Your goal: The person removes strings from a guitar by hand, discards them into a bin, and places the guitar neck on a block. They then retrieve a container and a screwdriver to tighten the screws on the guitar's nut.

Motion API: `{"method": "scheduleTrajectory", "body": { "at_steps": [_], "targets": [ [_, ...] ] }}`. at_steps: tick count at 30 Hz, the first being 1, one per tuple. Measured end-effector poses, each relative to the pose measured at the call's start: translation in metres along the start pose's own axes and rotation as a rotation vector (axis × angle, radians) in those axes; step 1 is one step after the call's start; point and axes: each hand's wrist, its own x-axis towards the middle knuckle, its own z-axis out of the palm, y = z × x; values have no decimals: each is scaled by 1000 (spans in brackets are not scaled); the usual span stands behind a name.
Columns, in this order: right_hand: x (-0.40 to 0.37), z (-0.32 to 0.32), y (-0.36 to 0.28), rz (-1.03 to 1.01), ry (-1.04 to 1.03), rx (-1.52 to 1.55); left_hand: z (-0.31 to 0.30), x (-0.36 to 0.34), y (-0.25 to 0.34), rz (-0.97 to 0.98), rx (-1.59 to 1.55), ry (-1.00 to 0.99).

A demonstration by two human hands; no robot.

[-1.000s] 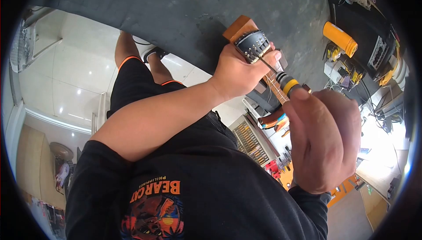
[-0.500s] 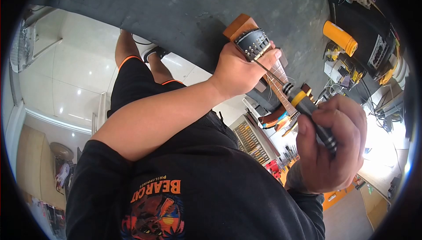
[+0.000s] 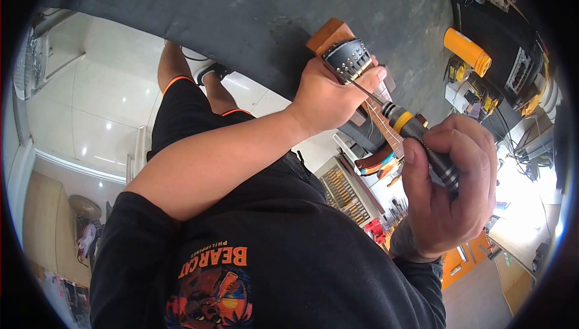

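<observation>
My left hand (image 3: 335, 97) is wrapped around the neck of a guitar (image 3: 381, 125), just below its black head end, which carries several small metal pins or screws. A wooden block (image 3: 330, 34) sits beside and under that end. In my right hand (image 3: 455, 187) is a screwdriver (image 3: 416, 133) with a knurled dark grip and a yellow band, held between thumb and fingers. Its thin shaft slants up past my left thumb, the tip reaching the edge of the head end; exact contact is too small to tell. The guitar's colourful body is partly seen beyond.
The dark workbench (image 3: 241, 12) spans the top. An orange-yellow cylinder (image 3: 467, 51), cables and assorted tools crowd the right. A case of small handled tools (image 3: 345, 193) and a red object (image 3: 375, 230) lie lower down. White floor tiles (image 3: 102, 100) show at left.
My right hand and the screwdriver have shifted slightly up and left, bringing the handle closer to the guitar's head end. My left hand and the guitar stay in place.
</observation>
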Motion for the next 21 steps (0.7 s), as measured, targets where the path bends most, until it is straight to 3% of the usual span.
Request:
{"method": "scheduleTrajectory", "body": {
  "at_steps": [10, 17, 21],
  "targets": [
    [8, -6, 5, 101, -8, -105, -1, 2, 1, -55, 59, 4],
    [14, -4, -5, -164, -65, -31, -1, 0, -1, 8, 28, 0],
    [12, -13, -10, -113, -143, -42, -1, 1, -3, 22, 13, -3]
  ]
}}
